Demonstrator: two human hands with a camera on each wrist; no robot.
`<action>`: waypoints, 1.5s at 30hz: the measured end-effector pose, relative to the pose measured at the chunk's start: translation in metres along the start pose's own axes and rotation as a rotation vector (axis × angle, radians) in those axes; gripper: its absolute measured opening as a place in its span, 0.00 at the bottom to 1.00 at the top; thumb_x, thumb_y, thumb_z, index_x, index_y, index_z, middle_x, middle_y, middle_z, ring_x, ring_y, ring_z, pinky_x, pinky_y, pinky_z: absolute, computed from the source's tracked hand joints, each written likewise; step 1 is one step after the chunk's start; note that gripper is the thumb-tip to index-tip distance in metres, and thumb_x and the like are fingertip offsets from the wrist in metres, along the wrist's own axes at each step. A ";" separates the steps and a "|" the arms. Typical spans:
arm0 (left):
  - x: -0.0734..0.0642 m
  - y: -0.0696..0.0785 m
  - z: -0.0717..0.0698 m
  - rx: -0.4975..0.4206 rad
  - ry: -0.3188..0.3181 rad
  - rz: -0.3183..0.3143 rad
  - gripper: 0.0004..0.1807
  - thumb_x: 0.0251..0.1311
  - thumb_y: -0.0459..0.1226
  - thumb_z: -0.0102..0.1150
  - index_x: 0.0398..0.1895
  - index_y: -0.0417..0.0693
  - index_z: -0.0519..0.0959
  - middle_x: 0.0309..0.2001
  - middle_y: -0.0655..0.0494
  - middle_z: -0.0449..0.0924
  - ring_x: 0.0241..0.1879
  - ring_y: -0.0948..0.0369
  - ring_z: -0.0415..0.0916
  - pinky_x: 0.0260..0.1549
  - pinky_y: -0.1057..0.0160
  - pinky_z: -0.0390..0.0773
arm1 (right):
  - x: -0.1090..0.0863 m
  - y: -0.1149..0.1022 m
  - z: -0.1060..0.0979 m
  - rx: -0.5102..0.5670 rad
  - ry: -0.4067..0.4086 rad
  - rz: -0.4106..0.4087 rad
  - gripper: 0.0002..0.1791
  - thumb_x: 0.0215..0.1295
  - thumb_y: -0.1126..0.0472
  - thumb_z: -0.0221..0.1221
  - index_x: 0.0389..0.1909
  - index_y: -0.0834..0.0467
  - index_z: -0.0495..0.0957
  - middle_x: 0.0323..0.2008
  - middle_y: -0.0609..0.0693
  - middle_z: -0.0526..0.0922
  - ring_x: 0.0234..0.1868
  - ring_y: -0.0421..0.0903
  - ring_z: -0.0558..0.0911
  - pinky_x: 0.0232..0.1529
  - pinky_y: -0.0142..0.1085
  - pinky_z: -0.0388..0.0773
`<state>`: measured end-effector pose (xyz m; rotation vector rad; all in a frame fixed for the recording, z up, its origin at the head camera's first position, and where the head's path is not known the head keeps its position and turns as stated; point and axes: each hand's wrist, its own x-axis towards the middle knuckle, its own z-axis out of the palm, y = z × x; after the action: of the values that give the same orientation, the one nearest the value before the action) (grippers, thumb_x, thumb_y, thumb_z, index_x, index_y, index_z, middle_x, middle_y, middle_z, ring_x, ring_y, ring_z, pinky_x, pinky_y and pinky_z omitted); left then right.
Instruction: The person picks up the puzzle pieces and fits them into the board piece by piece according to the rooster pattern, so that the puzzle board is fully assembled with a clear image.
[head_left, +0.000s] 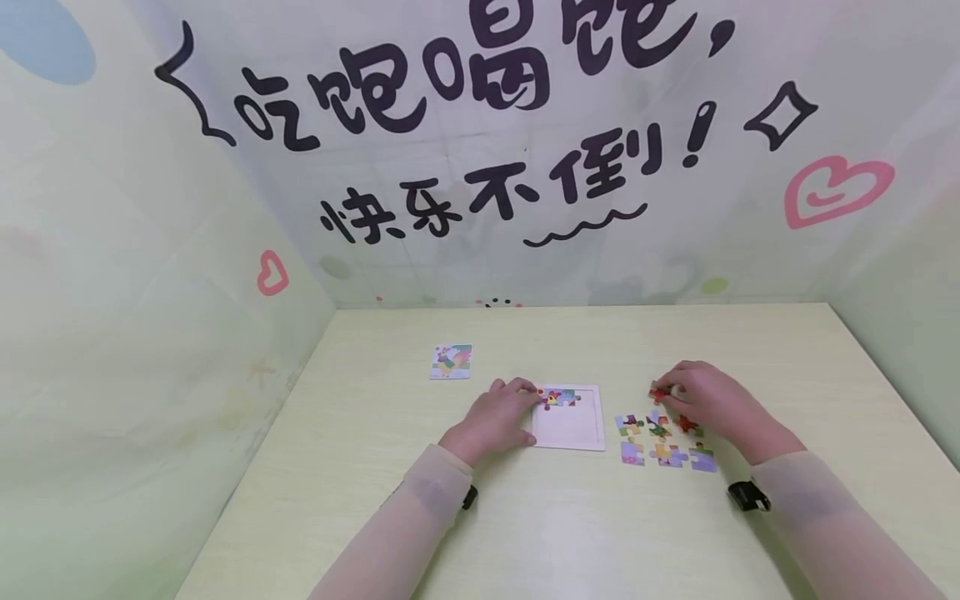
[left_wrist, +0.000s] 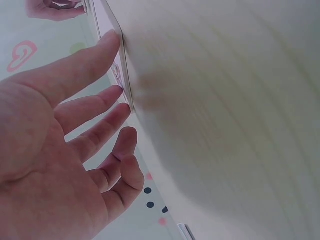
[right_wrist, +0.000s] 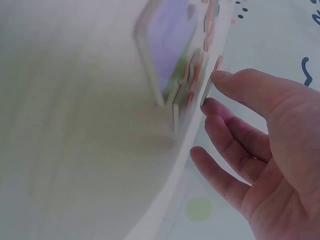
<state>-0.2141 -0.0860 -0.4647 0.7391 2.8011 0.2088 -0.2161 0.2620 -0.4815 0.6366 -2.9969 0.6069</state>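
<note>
A small red jigsaw piece point(head_left: 657, 392) sits tilted, edge-on to the right wrist view, pinched between thumb and forefinger of the right hand point(head_left: 708, 402) beyond the loose multicoloured cardboard pieces point(head_left: 632, 453), while in the near-square white puzzle tray point(head_left: 566, 429) a joined colourful strip point(head_left: 561, 397) runs its long axis left to right along the far edge. Black lettering point(head_left: 510, 190) on the pale wall reads 吃饱喝饱,快乐不倒!. The left hand point(head_left: 497, 419), fingers extended and not clenched, touches the tray's left side, thumb near its closer corner.
</note>
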 end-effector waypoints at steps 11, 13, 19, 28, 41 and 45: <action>0.001 -0.001 0.003 -0.006 0.005 0.002 0.37 0.57 0.47 0.76 0.72 0.57 0.75 0.73 0.60 0.70 0.63 0.53 0.68 0.57 0.55 0.77 | 0.005 -0.012 0.004 0.017 -0.004 -0.011 0.09 0.63 0.62 0.70 0.44 0.56 0.89 0.43 0.51 0.88 0.45 0.53 0.84 0.51 0.54 0.82; 0.001 -0.001 0.003 -0.008 0.005 0.003 0.37 0.58 0.47 0.76 0.72 0.57 0.75 0.73 0.60 0.70 0.63 0.53 0.68 0.56 0.55 0.77 | 0.007 -0.016 0.005 0.013 -0.008 -0.007 0.10 0.63 0.62 0.70 0.45 0.56 0.89 0.43 0.52 0.88 0.46 0.53 0.84 0.52 0.55 0.82; 0.000 -0.002 0.002 -0.021 0.004 -0.001 0.37 0.58 0.47 0.76 0.72 0.57 0.75 0.73 0.60 0.70 0.63 0.54 0.68 0.57 0.55 0.77 | 0.012 -0.024 0.008 0.001 0.001 -0.031 0.11 0.63 0.62 0.71 0.46 0.56 0.89 0.43 0.52 0.87 0.47 0.54 0.84 0.53 0.55 0.82; 0.000 -0.001 0.002 -0.025 0.002 -0.015 0.38 0.57 0.47 0.77 0.72 0.56 0.75 0.73 0.60 0.69 0.65 0.53 0.67 0.58 0.54 0.77 | 0.022 -0.038 0.014 -0.013 0.002 -0.081 0.11 0.63 0.62 0.71 0.46 0.55 0.90 0.43 0.50 0.87 0.46 0.53 0.83 0.50 0.52 0.83; 0.000 0.000 0.002 0.000 -0.001 -0.013 0.38 0.57 0.47 0.76 0.72 0.57 0.75 0.73 0.61 0.69 0.65 0.53 0.68 0.57 0.55 0.77 | 0.030 -0.056 0.020 -0.034 -0.014 -0.141 0.11 0.63 0.62 0.71 0.46 0.56 0.90 0.43 0.50 0.87 0.45 0.50 0.82 0.48 0.48 0.84; 0.001 0.001 0.001 -0.001 -0.001 -0.017 0.37 0.57 0.47 0.76 0.72 0.57 0.75 0.73 0.60 0.69 0.64 0.53 0.68 0.57 0.54 0.78 | 0.034 -0.062 0.021 -0.039 -0.007 -0.166 0.10 0.62 0.63 0.71 0.45 0.57 0.90 0.42 0.49 0.87 0.44 0.50 0.82 0.47 0.47 0.84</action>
<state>-0.2143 -0.0848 -0.4660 0.7140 2.8051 0.2065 -0.2218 0.1889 -0.4750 0.8754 -2.9140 0.5357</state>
